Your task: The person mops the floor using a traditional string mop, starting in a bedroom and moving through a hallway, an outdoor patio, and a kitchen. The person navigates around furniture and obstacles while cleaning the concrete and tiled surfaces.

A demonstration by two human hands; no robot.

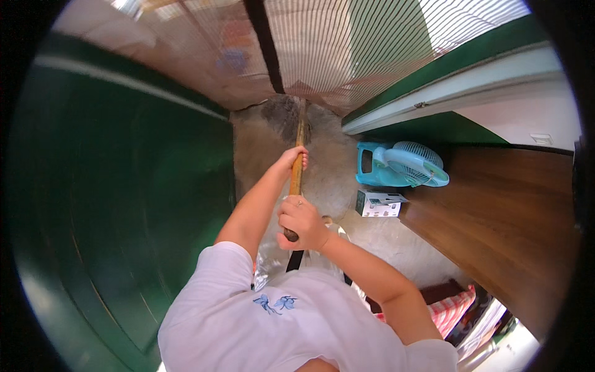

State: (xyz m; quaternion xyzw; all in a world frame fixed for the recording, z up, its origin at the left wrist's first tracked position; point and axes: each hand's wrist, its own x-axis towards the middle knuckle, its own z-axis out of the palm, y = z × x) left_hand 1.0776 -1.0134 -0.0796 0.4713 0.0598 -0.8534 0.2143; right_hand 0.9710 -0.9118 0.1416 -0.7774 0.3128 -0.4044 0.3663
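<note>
A broom [297, 181] with a long yellowish-brown stick handle stretches away from my body. Its dark, brushy head rests on the grey floor [334, 167] at the foot of a striped curtain, and the far end is partly hard to make out. My left hand [291, 157] is wrapped round the handle about midway along. Closer to my chest, my right hand [302, 222] grips the handle near its top, and the dark butt end sticks out below the fist.
A dark green door [118, 186] stands close on my left. The striped mesh curtain [322, 49] hangs across the doorway ahead. To the right are a light blue fan [406, 163], a small white box [379, 204] and a brown wooden surface [496, 217]. Red checked cloth [452, 310] lies lower right.
</note>
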